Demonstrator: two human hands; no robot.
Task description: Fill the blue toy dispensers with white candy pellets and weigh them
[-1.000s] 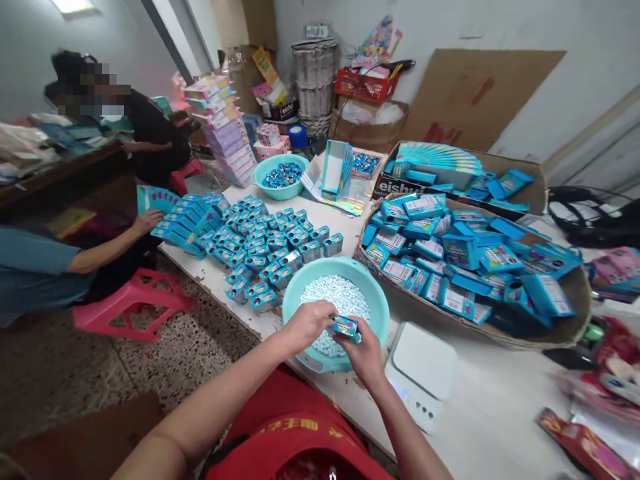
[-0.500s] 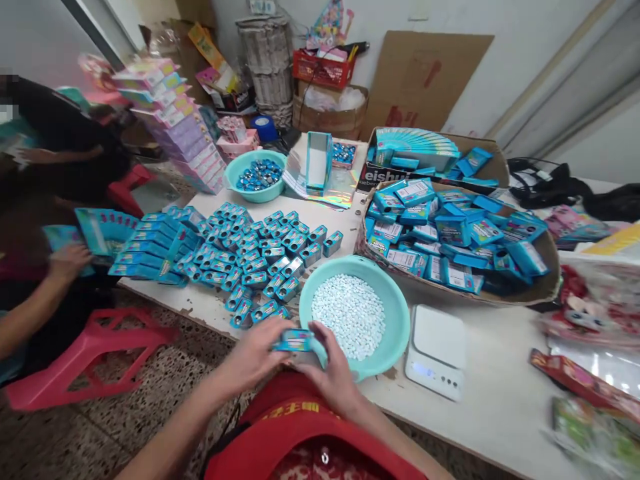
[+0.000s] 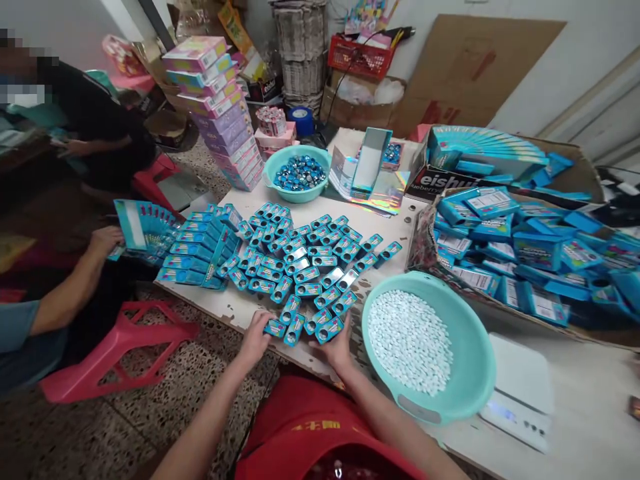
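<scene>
At the table's near edge, my left hand (image 3: 256, 341) curls around the outer end of a small blue box (image 3: 275, 328). Across from it, my right hand (image 3: 338, 343) has thumb and fingers on either side of another small blue box (image 3: 330, 329). Between the hands, more of these boxes stand in the same group, each with a round hole in its top. They belong to a wide cluster of blue boxes (image 3: 305, 273) on the table. Right of my right hand sits a mint-green bowl (image 3: 473, 360) of small white pellets (image 3: 410, 340).
A white scale (image 3: 525, 380) touches the bowl's right side. Cartons of blue packs (image 3: 500, 247) stand behind. A second bowl (image 3: 297, 195) holds blue wrapped balls. At left, a co-worker's hand (image 3: 106, 241) is beside blue packaging; a red stool (image 3: 120, 353) is below.
Both hands have moved from in front of the pellet bowl to the near edge of the box cluster. The blue box formerly between them is now down among the others. The view has turned left.
</scene>
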